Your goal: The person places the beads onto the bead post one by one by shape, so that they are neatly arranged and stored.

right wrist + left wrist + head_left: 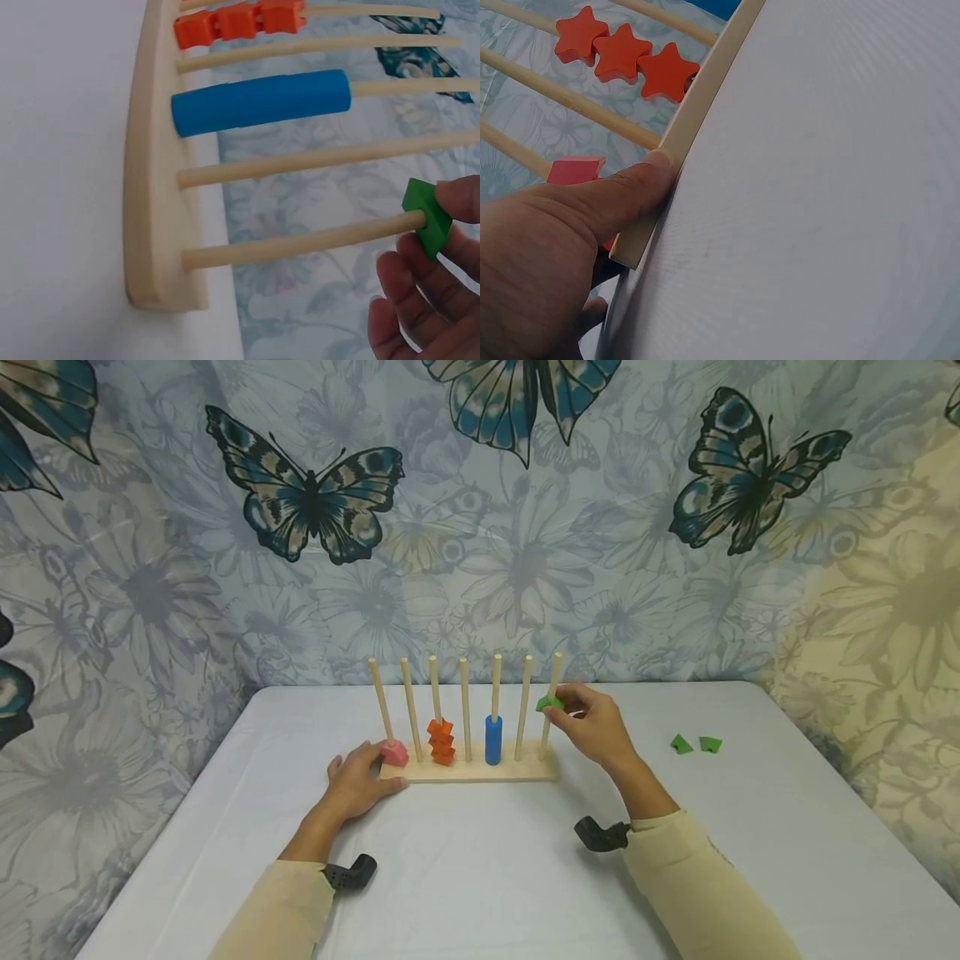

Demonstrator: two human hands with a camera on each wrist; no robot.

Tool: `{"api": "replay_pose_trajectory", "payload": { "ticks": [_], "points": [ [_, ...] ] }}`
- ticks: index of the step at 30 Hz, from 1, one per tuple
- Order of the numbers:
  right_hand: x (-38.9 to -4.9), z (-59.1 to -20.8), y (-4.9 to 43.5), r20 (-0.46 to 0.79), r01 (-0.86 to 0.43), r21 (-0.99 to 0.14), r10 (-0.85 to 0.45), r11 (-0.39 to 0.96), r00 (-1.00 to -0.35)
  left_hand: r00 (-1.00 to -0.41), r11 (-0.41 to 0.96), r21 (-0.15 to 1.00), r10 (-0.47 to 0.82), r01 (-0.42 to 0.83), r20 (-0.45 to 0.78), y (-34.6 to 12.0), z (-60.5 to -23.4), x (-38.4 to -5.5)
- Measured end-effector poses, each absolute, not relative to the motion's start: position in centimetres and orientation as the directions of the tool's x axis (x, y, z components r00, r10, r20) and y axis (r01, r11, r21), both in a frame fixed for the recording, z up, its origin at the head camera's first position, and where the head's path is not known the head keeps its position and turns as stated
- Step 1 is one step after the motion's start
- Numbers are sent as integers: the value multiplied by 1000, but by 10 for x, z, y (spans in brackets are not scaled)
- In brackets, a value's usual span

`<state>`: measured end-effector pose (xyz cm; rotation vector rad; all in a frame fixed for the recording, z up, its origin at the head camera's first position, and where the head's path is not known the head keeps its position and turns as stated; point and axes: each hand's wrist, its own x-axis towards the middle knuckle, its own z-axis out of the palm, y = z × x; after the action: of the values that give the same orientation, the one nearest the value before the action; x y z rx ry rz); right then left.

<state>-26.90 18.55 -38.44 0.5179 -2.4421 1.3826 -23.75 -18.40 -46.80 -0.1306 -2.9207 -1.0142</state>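
A wooden peg stand (469, 774) with several upright pegs stands on the table. My left hand (358, 787) grips the left end of its base, the thumb (634, 187) along the front edge. Beside that hand, a pink block (394, 754) sits low on the leftmost peg. Near the top of the rightmost peg, my right hand (597, 727) pinches a green block (426, 214), which is threaded on that peg. Orange stars (442, 745) are stacked on the third peg from the left. A blue cylinder (492, 742) surrounds the lower part of another peg.
Two loose green blocks, a left one (681, 744) and a right one (710, 744), lie on the white table (480, 877) to the right of the stand. Behind the table hangs a butterfly-patterned cloth (525, 552).
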Motion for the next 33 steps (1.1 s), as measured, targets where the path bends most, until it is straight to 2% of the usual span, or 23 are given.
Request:
{"api": "replay_pose_trajectory", "payload": {
  "ticks": [20,33],
  "points": [
    [-274,-422,195,210,-369,-715,-322,593,-923,-995,777,622,69,100,73,-184,-466,-236],
    [-272,-430,193,134,-317,-712,-321,627,-938,-995,783,614,66,101,78,-184,-467,-237]
  ]
}}
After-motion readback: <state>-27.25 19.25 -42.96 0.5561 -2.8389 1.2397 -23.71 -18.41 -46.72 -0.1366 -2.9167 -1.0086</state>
